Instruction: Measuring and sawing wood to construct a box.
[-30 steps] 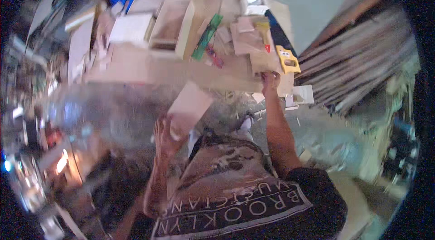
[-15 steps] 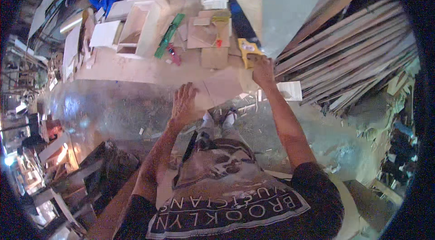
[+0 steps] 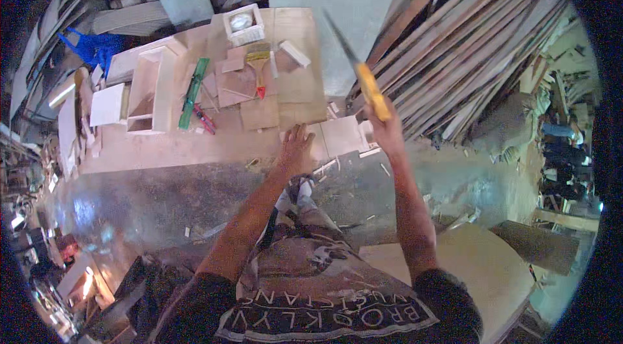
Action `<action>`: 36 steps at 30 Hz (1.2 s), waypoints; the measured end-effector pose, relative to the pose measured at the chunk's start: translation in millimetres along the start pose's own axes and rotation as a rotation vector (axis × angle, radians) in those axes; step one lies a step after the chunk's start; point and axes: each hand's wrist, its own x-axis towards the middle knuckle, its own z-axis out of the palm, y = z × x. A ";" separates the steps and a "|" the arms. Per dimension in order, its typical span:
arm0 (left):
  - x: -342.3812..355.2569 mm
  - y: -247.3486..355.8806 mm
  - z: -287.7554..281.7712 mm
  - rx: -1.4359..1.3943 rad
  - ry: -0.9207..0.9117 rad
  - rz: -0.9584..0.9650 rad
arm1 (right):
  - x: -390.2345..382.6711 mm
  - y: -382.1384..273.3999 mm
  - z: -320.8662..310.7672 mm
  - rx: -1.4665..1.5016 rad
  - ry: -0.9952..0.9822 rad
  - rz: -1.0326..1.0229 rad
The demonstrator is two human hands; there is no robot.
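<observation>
My right hand (image 3: pixel 387 131) is closed around the yellow handle of a handsaw (image 3: pixel 370 87). The saw is raised off the bench, its dark blade seen nearly edge-on and pointing away, up and to the left. With fingers spread, my left hand (image 3: pixel 298 149) lies flat on the left part of a thin pale wood board (image 3: pixel 341 135) at the bench's near edge. A line crosses that board to the right of the hand. Farther back lie a paintbrush (image 3: pixel 257 56) and several thin wood pieces (image 3: pixel 259 115).
On the workbench (image 3: pixel 136 150) stand an open wooden box (image 3: pixel 148 94), a green level-like bar (image 3: pixel 194 94) and a small white box (image 3: pixel 245 27). Long wood strips (image 3: pixel 454 52) are stacked at the right. Offcuts litter the floor (image 3: pixel 175 201).
My right hand has lifted the handsaw off the bench and tipped its blade upward. The board has turned and shifted right, with my left hand moved along it. The whole view has shifted.
</observation>
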 end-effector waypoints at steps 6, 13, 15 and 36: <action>49.6 -22.6 7.9 -0.168 -0.115 0.054 | -117.5 -34.3 -66.8 0.101 0.270 0.432; 51.4 -33.6 -2.9 -0.201 -0.126 0.074 | -222.7 -48.9 -34.1 0.250 0.581 0.643; 52.1 -33.2 0.1 -0.145 -0.103 0.113 | -225.7 -56.1 -10.7 0.226 0.697 0.647; 30.6 0.0 15.7 -0.056 0.081 -0.198 | -197.7 -12.1 3.3 -0.082 0.354 0.455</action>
